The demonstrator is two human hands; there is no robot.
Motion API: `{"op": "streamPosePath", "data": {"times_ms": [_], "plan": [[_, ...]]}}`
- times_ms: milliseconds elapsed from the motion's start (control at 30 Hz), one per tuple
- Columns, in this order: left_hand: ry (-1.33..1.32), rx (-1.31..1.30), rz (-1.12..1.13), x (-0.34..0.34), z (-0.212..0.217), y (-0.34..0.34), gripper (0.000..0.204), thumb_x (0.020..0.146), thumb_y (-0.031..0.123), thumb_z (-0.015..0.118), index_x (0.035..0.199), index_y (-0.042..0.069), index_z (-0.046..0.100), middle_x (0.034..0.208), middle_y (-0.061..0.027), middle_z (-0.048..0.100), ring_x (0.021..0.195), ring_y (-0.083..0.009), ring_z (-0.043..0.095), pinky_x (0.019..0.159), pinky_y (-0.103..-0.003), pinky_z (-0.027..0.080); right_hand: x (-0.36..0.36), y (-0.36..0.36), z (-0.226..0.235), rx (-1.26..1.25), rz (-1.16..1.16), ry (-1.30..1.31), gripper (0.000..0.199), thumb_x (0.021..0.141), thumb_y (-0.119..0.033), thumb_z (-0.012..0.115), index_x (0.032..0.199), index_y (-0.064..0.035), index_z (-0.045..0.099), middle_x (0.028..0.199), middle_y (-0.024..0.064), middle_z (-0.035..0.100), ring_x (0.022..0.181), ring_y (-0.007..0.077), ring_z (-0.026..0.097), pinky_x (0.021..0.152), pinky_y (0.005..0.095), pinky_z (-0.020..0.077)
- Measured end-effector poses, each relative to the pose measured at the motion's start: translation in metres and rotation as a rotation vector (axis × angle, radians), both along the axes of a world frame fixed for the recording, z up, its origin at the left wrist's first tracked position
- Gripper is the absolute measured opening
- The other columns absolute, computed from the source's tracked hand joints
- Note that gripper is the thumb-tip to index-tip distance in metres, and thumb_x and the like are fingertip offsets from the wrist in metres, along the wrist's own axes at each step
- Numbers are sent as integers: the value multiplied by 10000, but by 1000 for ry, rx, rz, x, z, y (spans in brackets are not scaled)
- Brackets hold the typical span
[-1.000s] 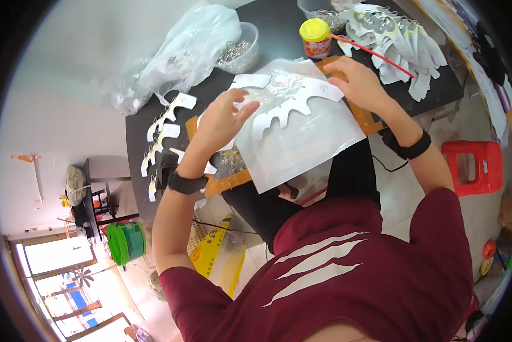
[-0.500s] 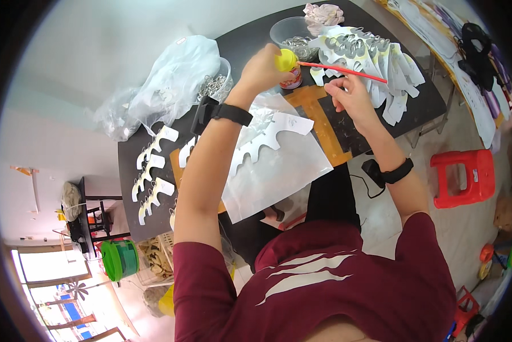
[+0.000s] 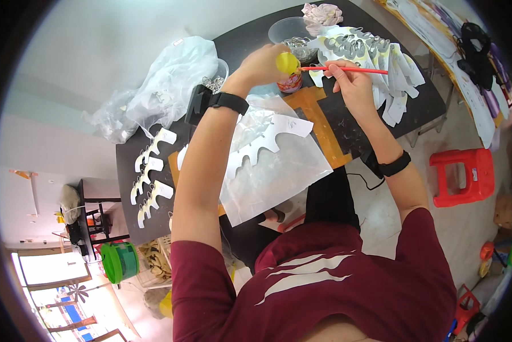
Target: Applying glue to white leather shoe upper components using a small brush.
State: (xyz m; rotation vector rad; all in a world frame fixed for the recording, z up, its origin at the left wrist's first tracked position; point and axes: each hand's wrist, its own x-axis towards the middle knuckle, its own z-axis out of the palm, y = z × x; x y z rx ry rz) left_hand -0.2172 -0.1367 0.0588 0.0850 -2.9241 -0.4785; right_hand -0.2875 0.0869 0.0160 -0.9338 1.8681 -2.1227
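Your left fingers [image 3: 270, 57] are closed around a yellow lid [image 3: 288, 62], held just above the small jar [image 3: 291, 83] near the top centre of the frame. Your right fingers [image 3: 340, 73] pinch a red-handled brush [image 3: 347, 70], its tip pointing left toward the lid and jar mouth. Keep the left hand [image 3: 261, 65] steady so the jar mouth stays clear, and dip only the tip of the brush, wiping off any excess on the rim, so nothing drips onto the cutouts.

Just below the jar, a white scalloped cutout [image 3: 267, 139] lies on a clear plastic sheet [image 3: 273, 176] over an orange board [image 3: 316, 122] on the dark counter [image 3: 353, 122]. A fanned stack of similar pieces [image 3: 381, 62] sits to the upper right, under your right hand [image 3: 353, 85]. More pieces [image 3: 150, 174] lie in a row at the left, below a crumpled plastic bag [image 3: 165, 85]. A red stool [image 3: 464, 176] stands on the floor at the right.
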Motion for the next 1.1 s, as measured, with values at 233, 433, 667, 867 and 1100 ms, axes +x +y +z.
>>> {"op": "streamPosePath", "data": {"times_ms": [233, 433, 667, 867, 1100], "plan": [[22, 23, -20, 4, 2, -9, 623, 691, 209, 721, 1285, 121, 553, 1134, -147, 615, 998, -303, 641, 854, -343, 513, -6, 2, -3, 74, -65, -3, 260, 957, -199, 574, 1063, 23, 658, 905, 100, 703, 592, 43, 537, 516, 177, 406], [-5, 389, 34, 11, -4, -22, 586, 745, 159, 707, 1298, 55, 543, 1127, -102, 653, 940, -200, 683, 678, -262, 547, -4, 1, 4, 2, -138, -105, 274, 933, -222, 591, 1020, 24, 673, 837, 79, 713, 536, 62, 536, 502, 199, 432], [89, 453, 31, 15, -12, -30, 609, 653, 260, 749, 1211, 56, 617, 1091, -153, 672, 996, -262, 644, 885, -326, 489, -9, 8, 18, -37, -245, -77, 285, 927, -230, 602, 1004, 38, 662, 833, 85, 711, 543, 65, 544, 506, 203, 440], [111, 492, 1, 15, -15, -28, 600, 654, 235, 751, 1206, 41, 617, 1104, -155, 669, 1023, -258, 636, 912, -322, 476, 2, 13, 43, 47, -253, 205, 252, 922, -235, 613, 998, -2, 668, 801, 67, 713, 564, 71, 577, 509, 223, 435], [103, 515, 8, 18, -15, -29, 604, 656, 223, 753, 1211, 35, 611, 1100, -150, 670, 1014, -242, 636, 908, -315, 476, 7, -8, 83, 175, -315, 603, 244, 909, -322, 605, 897, -88, 671, 697, 51, 688, 575, 192, 641, 535, 315, 470]]}}
